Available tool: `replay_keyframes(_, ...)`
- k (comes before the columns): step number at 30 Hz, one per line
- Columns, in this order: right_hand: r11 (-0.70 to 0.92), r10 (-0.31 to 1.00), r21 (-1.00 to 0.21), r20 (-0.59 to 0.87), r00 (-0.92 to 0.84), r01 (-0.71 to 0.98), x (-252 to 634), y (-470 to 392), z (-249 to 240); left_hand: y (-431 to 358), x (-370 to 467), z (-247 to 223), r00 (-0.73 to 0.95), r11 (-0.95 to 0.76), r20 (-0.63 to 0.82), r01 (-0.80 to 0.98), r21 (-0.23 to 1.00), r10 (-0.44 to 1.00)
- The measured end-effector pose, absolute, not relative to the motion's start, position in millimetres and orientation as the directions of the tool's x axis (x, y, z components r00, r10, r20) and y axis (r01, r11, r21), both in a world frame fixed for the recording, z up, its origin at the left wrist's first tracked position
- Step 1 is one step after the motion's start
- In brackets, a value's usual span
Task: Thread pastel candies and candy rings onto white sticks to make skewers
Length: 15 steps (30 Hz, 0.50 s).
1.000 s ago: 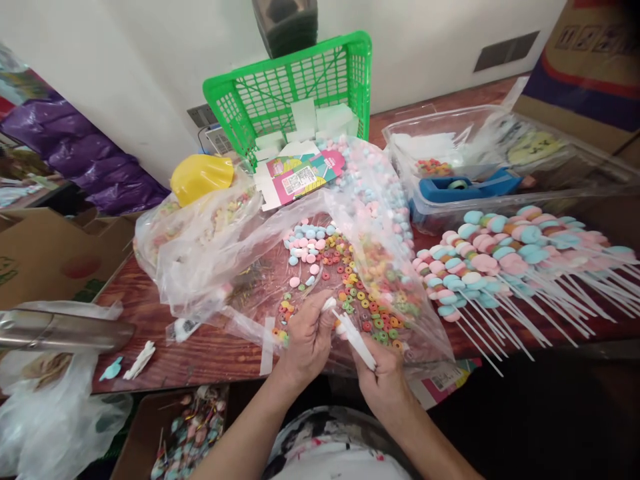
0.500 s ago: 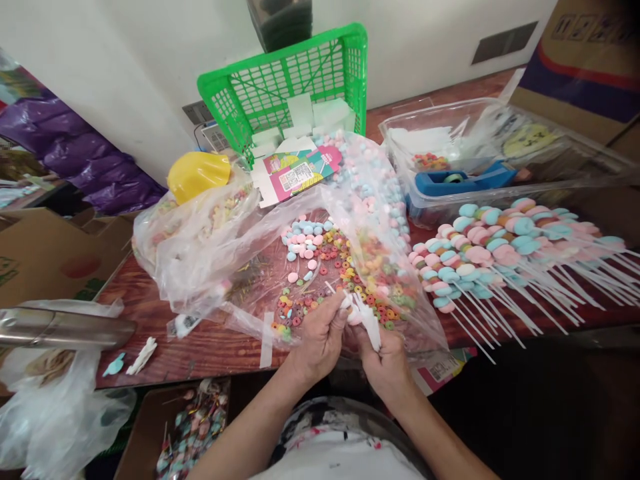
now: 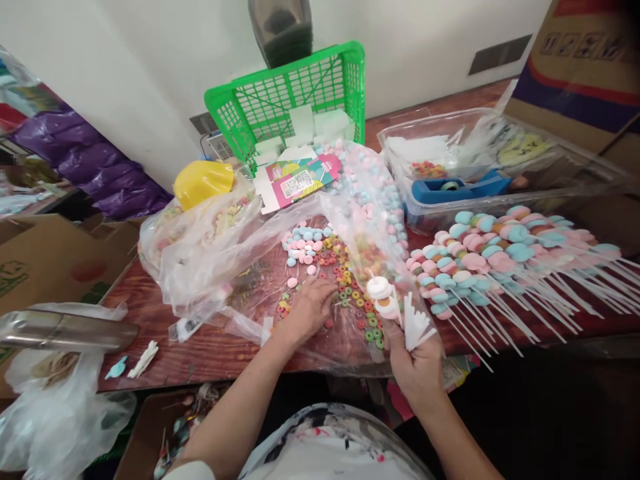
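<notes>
My right hand [image 3: 417, 367] is closed around a bundle of white sticks [image 3: 417, 323] and a marshmallow skewer [image 3: 383, 297]. The skewer carries pale marshmallows with an orange-brown ring between them, and its tip points up. My left hand [image 3: 307, 310] reaches low over the plastic sheet with its fingers stretched toward the colored rings [image 3: 345, 267]; its fingertips are partly hidden. Beyond it lies a small heap of pink and blue marshmallows [image 3: 305, 241]. Finished-looking skewers [image 3: 505, 250] lie in a pile to the right, their sticks pointing toward me.
A green basket [image 3: 285, 80] stands at the back behind a printed card [image 3: 297, 180]. At right is a clear plastic tub [image 3: 450, 205] with a blue tape dispenser [image 3: 460, 189]. A steel flask [image 3: 67, 331] and a tied plastic bag [image 3: 193, 230] are on the left.
My hands have moved apart. The left has let go of the skewer and gone left to the rings. The right has shifted right, keeping the skewer and sticks.
</notes>
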State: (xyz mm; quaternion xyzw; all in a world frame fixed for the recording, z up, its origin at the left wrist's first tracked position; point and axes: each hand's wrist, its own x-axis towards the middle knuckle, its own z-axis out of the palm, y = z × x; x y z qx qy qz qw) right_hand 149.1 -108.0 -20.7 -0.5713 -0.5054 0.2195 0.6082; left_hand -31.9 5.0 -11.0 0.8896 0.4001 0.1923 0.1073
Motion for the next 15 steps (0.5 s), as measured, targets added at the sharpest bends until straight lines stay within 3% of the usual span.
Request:
replay_keyframes(5, 0.240, 0.836, -0.916, 0.363, 0.412, 0.321, 151, -107, -21, 1, -38, -7, 0.634, -0.676, 0.233, 0.688, 0.263, 0.737)
replay_keyframes(10, 0.301, 0.825, -0.828, 0.475, 0.305, 0.474, 150, -105, -30, -2, -38, -6, 0.694, -0.725, 0.219, 0.677, 0.126, 0.686)
replay_keyframes(12, 0.309, 0.823, -0.806, 0.493, 0.283, 0.505, 151, -105, -34, -3, -41, -9, 0.681, -0.729, 0.272, 0.667, 0.154, 0.680)
replay_keyframes(15, 0.296, 0.823, -0.819, 0.480, 0.303, 0.492, 154, -106, -35, -5, -41, -9, 0.607, -0.711, 0.373, 0.624, 0.323, 0.702)
